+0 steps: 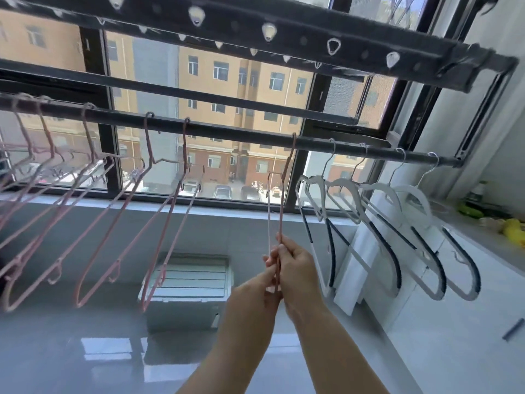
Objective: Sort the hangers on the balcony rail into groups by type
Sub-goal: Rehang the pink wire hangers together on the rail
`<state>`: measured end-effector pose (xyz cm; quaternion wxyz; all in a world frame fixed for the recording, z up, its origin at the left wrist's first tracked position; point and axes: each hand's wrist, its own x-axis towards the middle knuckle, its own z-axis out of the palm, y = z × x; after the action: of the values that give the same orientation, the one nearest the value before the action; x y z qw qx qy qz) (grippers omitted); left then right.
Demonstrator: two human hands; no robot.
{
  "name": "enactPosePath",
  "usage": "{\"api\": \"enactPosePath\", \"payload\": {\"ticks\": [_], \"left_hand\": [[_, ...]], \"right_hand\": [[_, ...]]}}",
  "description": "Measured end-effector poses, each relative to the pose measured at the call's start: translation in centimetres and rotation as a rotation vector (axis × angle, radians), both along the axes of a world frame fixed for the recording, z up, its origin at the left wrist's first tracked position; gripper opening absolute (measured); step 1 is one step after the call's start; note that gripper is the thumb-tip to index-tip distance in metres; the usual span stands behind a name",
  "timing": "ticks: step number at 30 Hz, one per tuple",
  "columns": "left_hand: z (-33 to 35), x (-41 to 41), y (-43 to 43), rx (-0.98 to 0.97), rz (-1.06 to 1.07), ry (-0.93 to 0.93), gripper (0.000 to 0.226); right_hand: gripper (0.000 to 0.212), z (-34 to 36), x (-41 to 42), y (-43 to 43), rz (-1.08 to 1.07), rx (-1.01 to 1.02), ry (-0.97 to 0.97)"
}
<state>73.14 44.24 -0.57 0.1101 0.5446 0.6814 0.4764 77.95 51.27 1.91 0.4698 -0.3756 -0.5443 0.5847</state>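
A dark rail (227,131) runs across the window. Several thin pink hangers (113,220) hang along its left and middle part. Several white hangers with dark grip strips (397,223) hang bunched at the right end. One pink hanger (279,206) hangs edge-on between the two groups, its hook on the rail. My right hand (298,271) pinches this hanger's lower part. My left hand (255,291) grips the same hanger just below, close against the right hand.
A second dark rack bar with white hook loops (270,31) runs overhead. A grey storage box (184,288) sits on the glossy floor below. A white counter (454,322) at the right carries yellow and green items (511,227). A rolled white sheet (360,260) leans behind the white hangers.
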Motion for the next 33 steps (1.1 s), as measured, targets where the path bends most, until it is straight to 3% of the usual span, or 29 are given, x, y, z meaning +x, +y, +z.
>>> {"api": "enactPosePath", "payload": {"ticks": [2,4,6,8,13,18,20,23,24,28,31,33], "left_hand": [[0.2,-0.8,-1.2,-0.023,-0.031,0.03,0.031],[0.7,-2.7,-2.9,0.052,0.02,0.047,0.028],[2.0,-5.5,-4.9,0.232,0.156,0.054,0.027],[3.1,-7.9,-6.6,0.307,0.285,0.063,0.026],[1.5,-11.5,-7.7,0.069,0.386,0.039,0.048],[-1.2,-13.0,-8.4,-0.017,0.262,-0.085,0.027],[-1.3,-13.2,-8.5,-0.006,0.249,-0.107,0.021],[-1.4,-13.2,-8.3,0.033,0.254,-0.108,0.036],[-1.4,-13.1,-8.3,0.046,0.26,-0.102,0.035],[-1.5,-12.0,-8.0,0.084,0.188,-0.154,0.045],[-1.4,-10.8,-7.3,0.105,0.137,-0.162,0.036],[-1.0,-9.8,-6.6,0.112,0.107,-0.152,0.041]], "right_hand": [[0.025,-0.1,0.1,-0.1,-0.029,0.026,-0.091],[0.026,-0.6,0.6,-0.7,-0.053,0.186,-0.312],[0.05,-0.8,0.7,-2.2,-0.09,0.434,-0.561],[0.067,-0.4,-0.3,-4.2,-0.1,0.624,-0.632],[0.053,-1.1,-5.6,-6.6,0.204,0.639,-0.577],[0.052,-1.8,-10.8,-7.3,0.356,0.522,-0.608],[0.048,-1.6,-12.4,-7.2,0.347,0.39,-0.552],[0.015,-1.4,-13.9,-7.5,0.337,0.207,-0.348],[0.013,-1.4,-14.0,-7.6,0.318,0.162,-0.26],[0.027,-1.7,-12.9,-7.7,0.225,0.105,-0.079],[0.03,-1.5,-11.1,-7.2,0.177,0.097,-0.039],[0.03,-1.1,-9.9,-6.5,0.142,0.107,-0.035]]}}
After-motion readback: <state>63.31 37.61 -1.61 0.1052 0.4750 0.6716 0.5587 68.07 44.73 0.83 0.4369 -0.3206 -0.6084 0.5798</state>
